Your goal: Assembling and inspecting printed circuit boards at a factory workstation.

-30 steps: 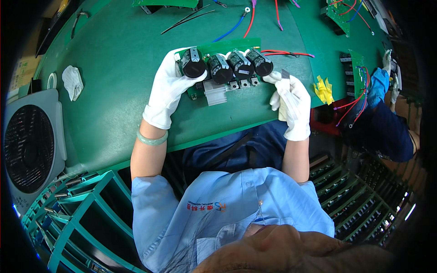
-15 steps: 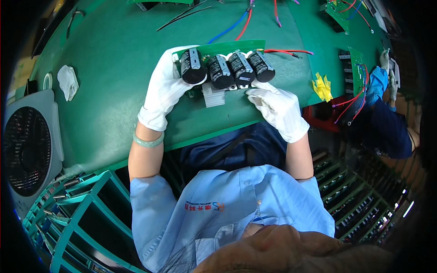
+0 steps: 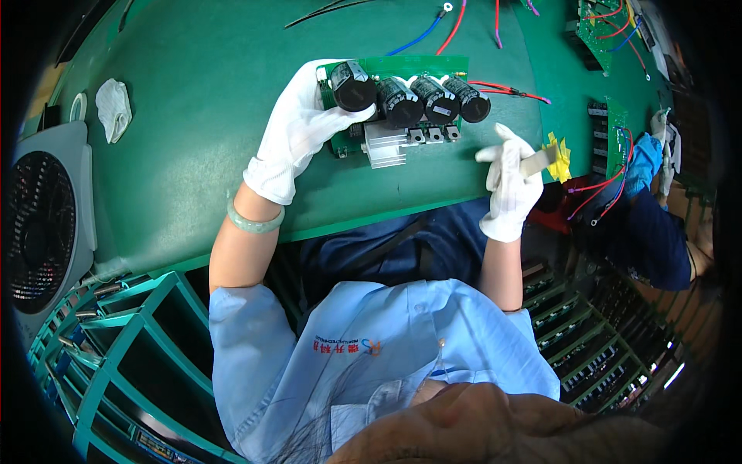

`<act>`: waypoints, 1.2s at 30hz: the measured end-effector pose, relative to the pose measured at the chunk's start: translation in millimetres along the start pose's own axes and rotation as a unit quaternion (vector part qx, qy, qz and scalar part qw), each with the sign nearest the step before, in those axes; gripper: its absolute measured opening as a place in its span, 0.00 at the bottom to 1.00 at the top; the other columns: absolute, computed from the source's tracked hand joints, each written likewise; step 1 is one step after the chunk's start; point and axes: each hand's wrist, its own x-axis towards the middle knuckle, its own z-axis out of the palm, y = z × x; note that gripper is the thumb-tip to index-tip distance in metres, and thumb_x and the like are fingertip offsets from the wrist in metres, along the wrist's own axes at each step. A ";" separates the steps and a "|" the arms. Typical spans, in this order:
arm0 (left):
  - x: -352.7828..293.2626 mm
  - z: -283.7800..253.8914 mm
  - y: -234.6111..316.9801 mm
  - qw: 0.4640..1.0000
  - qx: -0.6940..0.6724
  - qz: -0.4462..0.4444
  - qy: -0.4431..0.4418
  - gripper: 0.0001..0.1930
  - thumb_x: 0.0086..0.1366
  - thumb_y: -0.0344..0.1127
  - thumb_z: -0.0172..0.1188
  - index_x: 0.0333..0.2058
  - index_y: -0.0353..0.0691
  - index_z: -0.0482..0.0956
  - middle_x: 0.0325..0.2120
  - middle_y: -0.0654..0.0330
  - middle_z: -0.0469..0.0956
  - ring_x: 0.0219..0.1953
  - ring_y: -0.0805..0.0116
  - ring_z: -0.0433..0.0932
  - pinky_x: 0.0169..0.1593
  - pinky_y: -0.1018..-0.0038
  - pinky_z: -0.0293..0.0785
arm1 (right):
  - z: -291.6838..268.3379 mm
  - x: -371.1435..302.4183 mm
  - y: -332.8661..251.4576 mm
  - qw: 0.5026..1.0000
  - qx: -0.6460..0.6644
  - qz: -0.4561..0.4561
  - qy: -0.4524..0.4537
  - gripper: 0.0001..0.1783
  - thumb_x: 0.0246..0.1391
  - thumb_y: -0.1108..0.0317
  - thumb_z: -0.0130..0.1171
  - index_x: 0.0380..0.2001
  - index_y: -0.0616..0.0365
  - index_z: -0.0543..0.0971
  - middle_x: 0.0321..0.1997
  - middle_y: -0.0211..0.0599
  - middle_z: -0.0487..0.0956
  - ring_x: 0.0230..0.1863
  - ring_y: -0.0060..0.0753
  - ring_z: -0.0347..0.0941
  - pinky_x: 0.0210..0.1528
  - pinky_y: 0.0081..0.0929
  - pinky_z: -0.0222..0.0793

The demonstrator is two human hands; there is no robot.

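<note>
A green circuit board (image 3: 421, 65) stands tilted in front of me. Large black cylindrical capacitors (image 3: 402, 104) line it, with a silver finned heat sink (image 3: 385, 147) and small black transistors (image 3: 434, 134) below them. Gloved in white, my left hand (image 3: 297, 127) grips the board's left end, its thumb across the leftmost capacitor. Off the board to the right is my right hand (image 3: 506, 174), also white-gloved. A short, flat greyish strip (image 3: 539, 161) sticks out of it; its fingers are partly spread and slightly blurred. The strip's exact kind is unclear.
Yellow tape pieces (image 3: 563, 158) stick to the green table (image 3: 193, 155) at right. Red and blue wires (image 3: 421, 35) lie beyond the board. Another board (image 3: 617, 127) is near a co-worker's blue sleeve (image 3: 643, 164). A white cloth (image 3: 114, 110) and a fan (image 3: 46, 224) are at left.
My right hand has left the board's lower edge and moved right, and the flat strip now shows in it. My left hand has shifted the board slightly up and right.
</note>
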 end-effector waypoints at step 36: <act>-9.5 -0.9 -4.6 0.997 0.028 0.073 -0.029 0.26 0.53 0.19 0.66 0.51 0.34 0.68 0.44 0.59 0.73 0.46 0.72 0.72 0.51 0.73 0.73 | -8.1 13.2 -41.5 0.758 -0.529 -0.352 -0.148 0.14 0.52 0.56 0.61 0.36 0.54 0.81 0.19 0.33 0.73 0.19 0.34 0.71 0.21 0.28 0.67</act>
